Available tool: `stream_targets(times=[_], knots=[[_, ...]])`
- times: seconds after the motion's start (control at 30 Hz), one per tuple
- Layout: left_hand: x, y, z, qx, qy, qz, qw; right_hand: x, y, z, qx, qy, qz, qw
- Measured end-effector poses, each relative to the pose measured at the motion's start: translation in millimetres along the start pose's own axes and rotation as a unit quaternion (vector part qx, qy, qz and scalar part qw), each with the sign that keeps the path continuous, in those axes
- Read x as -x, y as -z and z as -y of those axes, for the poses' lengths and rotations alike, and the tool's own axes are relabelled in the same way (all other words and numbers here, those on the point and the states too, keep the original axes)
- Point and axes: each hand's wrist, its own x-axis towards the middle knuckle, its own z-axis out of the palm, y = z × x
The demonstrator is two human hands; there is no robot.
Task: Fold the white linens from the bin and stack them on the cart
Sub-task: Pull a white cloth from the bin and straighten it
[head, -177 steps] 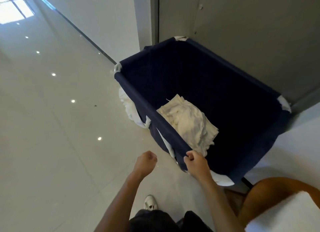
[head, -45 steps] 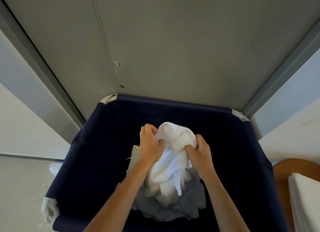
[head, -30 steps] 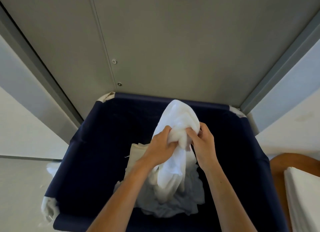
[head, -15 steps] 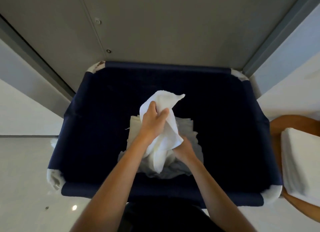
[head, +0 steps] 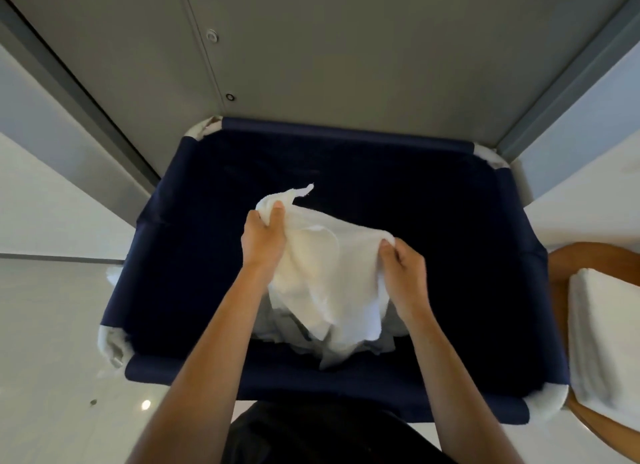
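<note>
Head view showed the left hand [head: 263, 241] and right hand [head: 403, 273], each grip pinched on a white linen [head: 329, 273] held mid-frame above the navy bin [head: 346, 131]; more linens [head: 346, 354] lay crumpled inside, beneath it.

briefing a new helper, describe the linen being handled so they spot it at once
Find the big navy bin against the grey wall. Over its middle, the left hand and the right hand hold a bright white linen between them. Unlike the greyish pile lying under it and the folded stack outside the bin on the right, it is lifted and gripped at both sides.
</note>
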Motion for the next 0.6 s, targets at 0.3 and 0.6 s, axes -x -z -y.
stream_targets(times=[0.3,0.6], knots=[[-7,12,1,-0.008,0.026,-0.073,0.997,-7,28,24,-0.101,-0.021,-0.096,0.990],[38,-30,-5,-0.147,-0.088,0.316,0.933,-8,20,51,-0.099,0.028,-0.031,0.994]])
